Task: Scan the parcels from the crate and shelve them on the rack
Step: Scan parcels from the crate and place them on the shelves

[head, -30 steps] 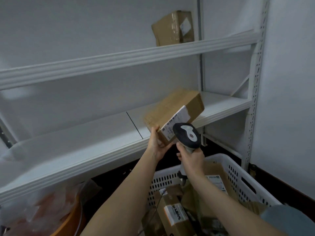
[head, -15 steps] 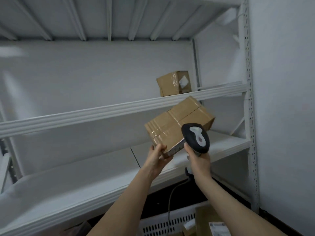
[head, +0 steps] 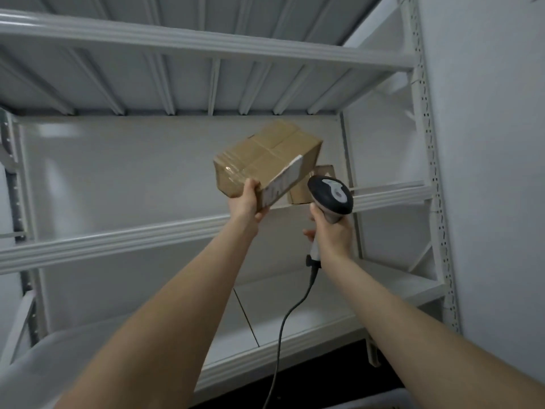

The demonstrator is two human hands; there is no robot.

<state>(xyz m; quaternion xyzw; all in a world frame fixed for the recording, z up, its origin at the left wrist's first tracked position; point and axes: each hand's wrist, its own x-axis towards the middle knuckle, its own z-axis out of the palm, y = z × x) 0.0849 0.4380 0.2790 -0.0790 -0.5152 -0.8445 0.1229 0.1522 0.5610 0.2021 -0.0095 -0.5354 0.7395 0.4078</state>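
My left hand [head: 247,202] grips the near bottom corner of a brown cardboard parcel [head: 259,156] with a white label on its right face, held up in the air in front of the rack's middle shelf [head: 118,240]. My right hand [head: 331,234] holds a black and grey barcode scanner [head: 330,196] just right of the parcel, its cable [head: 283,329] hanging down. A second brown parcel [head: 299,191] stands on the middle shelf, mostly hidden behind the held parcel and the scanner. The crate is almost out of view.
The white metal rack has an upper shelf [head: 206,45] overhead, a lower shelf [head: 295,302] below my arms and a perforated upright [head: 436,202] at the right. A grey wall [head: 495,172] stands close on the right. A white rim [head: 383,399] shows at the bottom edge.
My left hand has lifted the parcel from lower-shelf height up to the middle shelf. My right hand has risen with the scanner. My view has tilted up, and the crate has dropped out of sight.
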